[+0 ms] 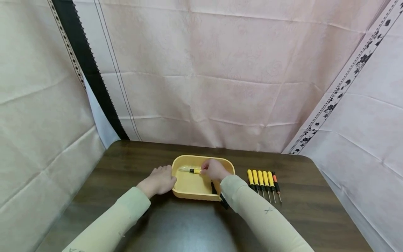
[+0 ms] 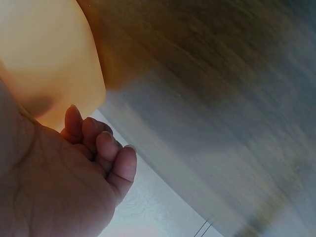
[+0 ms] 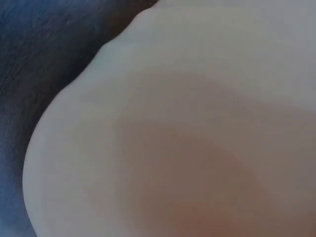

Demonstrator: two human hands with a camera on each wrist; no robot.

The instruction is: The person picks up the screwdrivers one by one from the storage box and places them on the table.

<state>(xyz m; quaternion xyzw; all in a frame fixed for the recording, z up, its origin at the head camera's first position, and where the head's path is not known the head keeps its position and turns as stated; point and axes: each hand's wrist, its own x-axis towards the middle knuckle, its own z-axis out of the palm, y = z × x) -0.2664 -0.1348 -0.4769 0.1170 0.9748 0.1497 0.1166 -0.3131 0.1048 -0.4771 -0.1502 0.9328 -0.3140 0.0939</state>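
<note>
A shallow yellow tray lies on the dark wooden table. At its left end, my left hand holds the rim; in the left wrist view, its curled fingers lie against the tray's outer wall, thumb hidden. Inside the tray, my right hand pinches the handle of a yellow-handled screwdriver, whose black collar and thin shaft point left. Beneath the right wrist a black item lies in the tray, partly covered. Only pale, blurred sleeve fills most of the right wrist view.
Right of the tray, several yellow-handled screwdrivers lie in a row, with a red-and-black one at the end. A black object sits just outside the tray's front right corner, partly under the right sleeve. Pale cloth hangs behind the table.
</note>
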